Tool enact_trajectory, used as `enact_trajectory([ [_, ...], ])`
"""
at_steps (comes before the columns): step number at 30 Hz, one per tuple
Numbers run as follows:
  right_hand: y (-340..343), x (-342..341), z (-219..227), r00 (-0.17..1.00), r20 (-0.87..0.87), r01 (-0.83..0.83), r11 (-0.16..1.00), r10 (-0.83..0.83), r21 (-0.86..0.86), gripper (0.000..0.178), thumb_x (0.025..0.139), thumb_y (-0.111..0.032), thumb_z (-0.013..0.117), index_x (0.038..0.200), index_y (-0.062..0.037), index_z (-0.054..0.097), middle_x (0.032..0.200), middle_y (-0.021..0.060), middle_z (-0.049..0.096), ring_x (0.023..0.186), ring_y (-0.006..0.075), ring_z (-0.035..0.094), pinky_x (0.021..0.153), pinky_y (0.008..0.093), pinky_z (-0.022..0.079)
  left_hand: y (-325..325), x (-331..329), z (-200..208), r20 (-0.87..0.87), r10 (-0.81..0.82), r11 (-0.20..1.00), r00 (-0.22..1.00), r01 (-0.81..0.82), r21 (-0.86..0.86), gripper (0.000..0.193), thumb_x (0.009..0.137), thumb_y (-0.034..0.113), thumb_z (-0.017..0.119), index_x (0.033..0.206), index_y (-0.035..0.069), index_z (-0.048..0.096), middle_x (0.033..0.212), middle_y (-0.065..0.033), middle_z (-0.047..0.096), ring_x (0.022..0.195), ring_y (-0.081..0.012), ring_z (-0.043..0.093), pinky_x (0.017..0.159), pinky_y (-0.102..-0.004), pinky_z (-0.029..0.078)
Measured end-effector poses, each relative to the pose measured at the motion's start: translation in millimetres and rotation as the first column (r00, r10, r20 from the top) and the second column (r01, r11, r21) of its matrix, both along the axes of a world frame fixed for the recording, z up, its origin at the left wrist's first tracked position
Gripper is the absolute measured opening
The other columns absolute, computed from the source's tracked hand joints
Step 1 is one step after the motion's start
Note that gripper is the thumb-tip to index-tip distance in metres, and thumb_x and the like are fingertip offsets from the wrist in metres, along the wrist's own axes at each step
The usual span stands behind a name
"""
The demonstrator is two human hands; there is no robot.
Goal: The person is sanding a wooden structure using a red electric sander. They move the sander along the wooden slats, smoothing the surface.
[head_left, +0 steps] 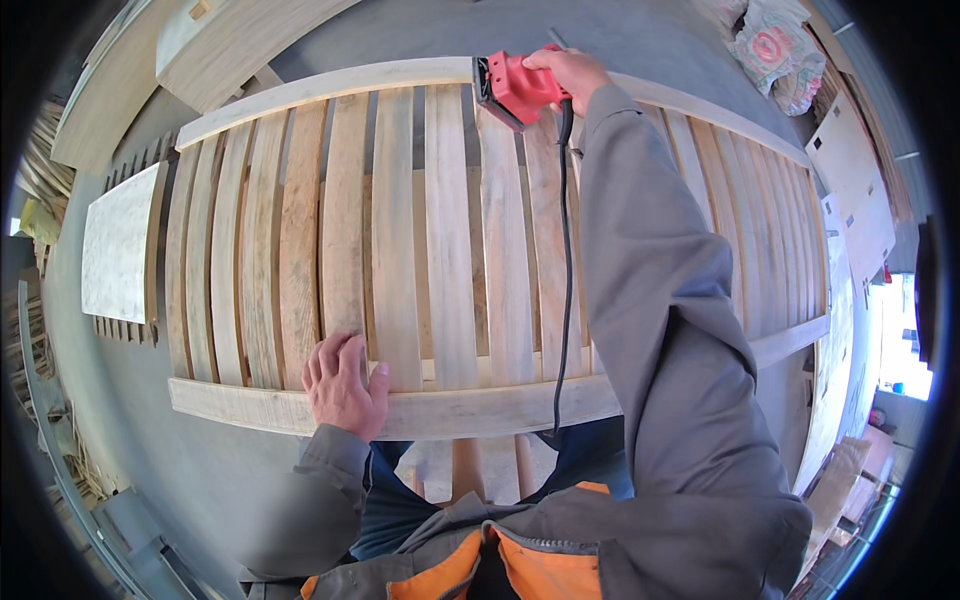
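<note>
View from above: slatted wooden frame (503,300), laid broadside before the body, with pale slats (345,220) set side by side between a near rail (500,403) and a far rail (380,78). At the far rail, close to the frame's middle, red corded power tool (522,92), tilted, with black base toward the frame's left end; contact between base and rail not clear from this angle. Around the rear of the tool, right hand (578,72), closed in a grasp, with grey sleeve (650,240) stretched across the frame's right half. From the tool, black cord (568,260), draped over the slats and across the near rail.

On the near rail, left of the frame's middle, left hand (345,385), palm down and released, with loosely bent fingers over the slat ends and thumb set apart.

Just beside the frame's left end, pale flat-topped block (120,240); past the far left corner, large pale boards (130,75). Past the far right corner, white sacks (775,50) with red markings. Beyond the right end, pale panel (850,180) with small holes. Below the near rail, dark blue trousers (590,455) to either side of wooden uprights (466,470).
</note>
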State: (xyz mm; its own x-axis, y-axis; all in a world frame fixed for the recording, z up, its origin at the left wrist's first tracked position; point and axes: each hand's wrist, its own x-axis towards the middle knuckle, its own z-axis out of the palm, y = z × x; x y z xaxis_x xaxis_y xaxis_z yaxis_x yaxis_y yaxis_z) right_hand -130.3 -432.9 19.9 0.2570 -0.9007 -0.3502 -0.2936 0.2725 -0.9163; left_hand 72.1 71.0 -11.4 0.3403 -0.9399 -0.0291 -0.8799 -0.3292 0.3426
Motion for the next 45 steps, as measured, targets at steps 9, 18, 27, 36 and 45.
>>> enact_trajectory([
  [9,28,-7,10,1.000,0.002,-0.015,0.998,0.015,0.065,0.027,0.089,-0.032,0.076,0.107,-0.0125,0.069,0.098,0.0047,0.070,0.080,0.0163,0.062,0.052,0.0345,0.044,2,0,0,0.024,0.001,1.000,1.000,-0.001,-0.026,0.046,0.091,0.025,0.073,0.133,0.010,0.060,0.143,-0.0116,0.055,0.134,-0.0371,0.049,0.116,-0.0505,0.035],
  [18,64,-28,7,0.999,0.026,0.022,0.997,-0.024,0.075,0.045,0.085,-0.027,0.080,0.123,-0.0085,0.064,0.109,0.0103,0.070,0.090,0.0212,0.067,0.063,0.0403,0.051,3,-2,-1,0.009,0.000,0.998,1.000,0.000,-0.066,0.043,0.092,0.024,0.072,0.132,0.012,0.061,0.142,-0.0104,0.057,0.133,-0.0361,0.051,0.115,-0.0492,0.035],
  [27,147,-43,13,0.997,-0.017,0.071,0.997,-0.071,-0.020,0.053,0.075,-0.022,0.085,0.120,-0.0032,0.063,0.106,0.0137,0.070,0.084,0.0253,0.070,0.051,0.0406,0.053,9,-1,-4,0.007,0.019,0.996,1.000,-0.018,-0.084,0.045,0.093,0.033,0.070,0.131,0.011,0.062,0.139,-0.0100,0.058,0.135,-0.0341,0.050,0.117,-0.0495,0.033],
  [36,250,-71,25,0.996,-0.015,0.090,0.995,-0.090,-0.040,0.056,0.076,-0.021,0.084,0.123,-0.0009,0.061,0.103,0.0133,0.069,0.077,0.0223,0.068,0.046,0.0368,0.050,13,0,-8,-0.015,0.023,0.990,1.000,-0.025,-0.140,0.042,0.093,0.030,0.068,0.130,0.011,0.063,0.139,-0.0103,0.060,0.134,-0.0344,0.051,0.117,-0.0493,0.035],
  [45,327,-60,38,0.991,-0.112,0.056,0.985,-0.075,-0.164,0.069,0.070,-0.022,0.082,0.131,0.0017,0.059,0.103,0.0123,0.071,0.072,0.0213,0.069,0.051,0.0363,0.054,18,9,-25,-0.060,0.034,0.968,0.998,-0.048,-0.245,0.037,0.097,0.023,0.064,0.132,0.011,0.061,0.141,-0.0134,0.060,0.136,-0.0361,0.052,0.116,-0.0512,0.037],
])
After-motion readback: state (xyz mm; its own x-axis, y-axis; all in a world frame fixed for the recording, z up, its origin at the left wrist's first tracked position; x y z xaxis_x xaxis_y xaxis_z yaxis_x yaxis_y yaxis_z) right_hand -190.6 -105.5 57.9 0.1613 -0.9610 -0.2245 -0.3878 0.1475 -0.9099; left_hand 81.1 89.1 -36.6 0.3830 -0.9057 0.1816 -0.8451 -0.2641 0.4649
